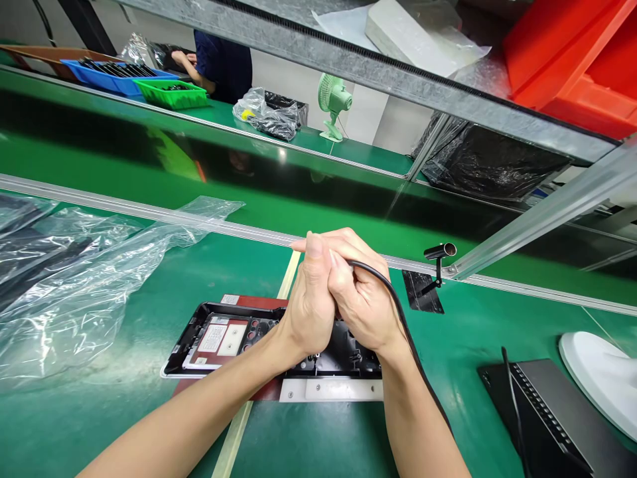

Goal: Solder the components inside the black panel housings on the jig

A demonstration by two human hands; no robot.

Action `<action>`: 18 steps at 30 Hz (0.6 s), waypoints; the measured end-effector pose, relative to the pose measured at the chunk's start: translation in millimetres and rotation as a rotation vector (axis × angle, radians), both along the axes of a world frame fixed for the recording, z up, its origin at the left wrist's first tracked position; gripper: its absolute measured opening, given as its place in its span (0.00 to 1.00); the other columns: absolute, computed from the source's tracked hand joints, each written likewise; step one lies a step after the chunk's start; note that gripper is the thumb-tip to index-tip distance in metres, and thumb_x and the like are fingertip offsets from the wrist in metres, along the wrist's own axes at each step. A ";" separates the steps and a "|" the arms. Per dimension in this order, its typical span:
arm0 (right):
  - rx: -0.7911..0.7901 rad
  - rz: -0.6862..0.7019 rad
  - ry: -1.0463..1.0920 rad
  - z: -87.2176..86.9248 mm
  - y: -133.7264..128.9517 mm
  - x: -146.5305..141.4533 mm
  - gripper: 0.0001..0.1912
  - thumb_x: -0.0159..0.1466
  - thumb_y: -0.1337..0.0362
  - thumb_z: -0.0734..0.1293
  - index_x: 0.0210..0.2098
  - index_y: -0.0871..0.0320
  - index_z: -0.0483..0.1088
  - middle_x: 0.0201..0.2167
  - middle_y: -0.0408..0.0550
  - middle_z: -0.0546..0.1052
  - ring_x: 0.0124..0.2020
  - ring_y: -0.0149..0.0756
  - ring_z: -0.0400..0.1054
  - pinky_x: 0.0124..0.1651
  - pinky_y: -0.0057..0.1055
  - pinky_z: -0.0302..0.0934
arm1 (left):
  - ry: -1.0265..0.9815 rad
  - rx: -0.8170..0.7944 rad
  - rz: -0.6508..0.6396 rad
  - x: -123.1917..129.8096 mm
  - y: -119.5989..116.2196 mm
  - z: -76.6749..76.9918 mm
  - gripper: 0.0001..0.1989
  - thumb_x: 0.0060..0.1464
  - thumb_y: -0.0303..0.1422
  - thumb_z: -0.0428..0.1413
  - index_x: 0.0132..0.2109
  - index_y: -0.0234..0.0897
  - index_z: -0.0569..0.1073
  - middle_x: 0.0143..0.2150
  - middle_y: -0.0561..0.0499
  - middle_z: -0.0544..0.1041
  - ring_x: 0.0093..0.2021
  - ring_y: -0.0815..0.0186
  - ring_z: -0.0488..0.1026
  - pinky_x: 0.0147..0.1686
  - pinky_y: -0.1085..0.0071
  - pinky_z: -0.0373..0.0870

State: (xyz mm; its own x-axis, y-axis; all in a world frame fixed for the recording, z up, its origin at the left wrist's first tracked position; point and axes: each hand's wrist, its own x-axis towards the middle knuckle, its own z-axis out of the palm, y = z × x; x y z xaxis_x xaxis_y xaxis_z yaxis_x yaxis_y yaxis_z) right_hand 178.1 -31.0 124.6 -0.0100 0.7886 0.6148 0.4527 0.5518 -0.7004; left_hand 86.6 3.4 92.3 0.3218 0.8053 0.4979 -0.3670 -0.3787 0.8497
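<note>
The black cable (405,317) rises into the right hand (368,295), which is clenched around it, and the rest drapes down over that wrist and along the forearm, probably so that its slack hangs clear of the parts below. The left hand (312,302) presses against the right, thumb upright, likely to steady or brace the grip; what it holds, if anything, is hidden between the palms.

Beneath the hands, a black housing with a pale outer edge (185,340) lies open side up, its recesses and fittings exposed, which seems to keep the inside within reach. It rests over a red-brown board (259,302), with a white strip (331,390) fixed by screws along the near edge; together they look like a cradle that holds the housing level. Yellowish tape (233,438) runs across the green bench (308,445) under the board, perhaps as a position mark.

Clear plastic bags (134,259) spread out to the left, apart from the housing. To the right, a small black bracket with a metal tube (440,252) stands near the rail, and a flat black slotted piece (552,405) lies beside a white rounded base (597,378).
</note>
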 end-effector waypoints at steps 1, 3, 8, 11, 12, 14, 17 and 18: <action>0.003 0.003 0.000 0.3 0.0 -0.3 0.13 0.71 0.64 0.62 0.45 0.50 0.79 0.43 0.46 0.80 0.46 0.40 0.72 0.54 0.42 0.66 | -0.001 0.009 0.005 0.1 0.2 0.1 0.34 0.71 0.52 0.33 0.36 0.38 0.76 0.36 0.47 0.75 0.43 0.59 0.74 0.45 0.61 0.73; 0.008 0.006 0.000 1.0 0.1 -1.0 0.14 0.71 0.65 0.61 0.45 0.51 0.79 0.43 0.46 0.80 0.46 0.39 0.72 0.53 0.41 0.66 | -0.010 0.020 0.005 0.6 0.1 0.6 0.34 0.71 0.51 0.32 0.37 0.39 0.76 0.37 0.47 0.76 0.46 0.58 0.75 0.49 0.60 0.73; -0.009 0.026 -0.003 0.1 0.3 -1.4 0.15 0.73 0.64 0.59 0.46 0.52 0.78 0.45 0.47 0.80 0.48 0.39 0.72 0.54 0.42 0.65 | -0.023 0.002 0.002 2.0 -1.6 1.3 0.33 0.71 0.51 0.33 0.39 0.39 0.77 0.40 0.46 0.78 0.50 0.56 0.76 0.53 0.58 0.74; -0.037 0.048 0.011 -1.2 0.2 -1.2 0.16 0.73 0.62 0.58 0.45 0.52 0.78 0.44 0.47 0.80 0.46 0.39 0.72 0.54 0.42 0.65 | -0.006 -0.007 -0.007 2.5 -1.8 0.0 0.33 0.71 0.52 0.34 0.40 0.40 0.78 0.40 0.47 0.79 0.46 0.57 0.76 0.51 0.59 0.75; -0.044 0.050 0.013 -1.2 0.0 -1.2 0.16 0.73 0.62 0.58 0.44 0.52 0.78 0.43 0.47 0.80 0.46 0.38 0.72 0.53 0.41 0.65 | -0.001 -0.003 -0.005 2.5 -1.6 -0.2 0.33 0.70 0.53 0.34 0.40 0.40 0.78 0.40 0.47 0.79 0.46 0.57 0.76 0.50 0.59 0.75; -0.056 0.051 0.010 -0.8 -0.3 -1.1 0.16 0.73 0.61 0.58 0.41 0.53 0.77 0.40 0.46 0.79 0.43 0.37 0.71 0.51 0.40 0.64 | 0.008 0.011 0.019 2.6 -1.0 -0.4 0.34 0.70 0.54 0.33 0.40 0.40 0.78 0.41 0.46 0.78 0.46 0.57 0.76 0.49 0.59 0.74; -0.071 0.057 0.003 0.0 -0.3 -1.0 0.16 0.73 0.60 0.57 0.37 0.55 0.75 0.36 0.46 0.77 0.40 0.36 0.69 0.48 0.38 0.63 | 0.030 0.019 0.055 1.8 -0.4 -0.3 0.35 0.70 0.53 0.31 0.40 0.41 0.79 0.41 0.46 0.78 0.48 0.57 0.75 0.48 0.60 0.73; -0.072 0.058 0.005 -0.1 -0.1 -1.0 0.16 0.74 0.60 0.57 0.36 0.55 0.75 0.35 0.46 0.77 0.39 0.36 0.68 0.47 0.38 0.63 | 0.041 0.020 0.062 1.1 -0.4 -0.5 0.35 0.71 0.53 0.31 0.40 0.41 0.79 0.40 0.47 0.78 0.47 0.58 0.75 0.48 0.61 0.73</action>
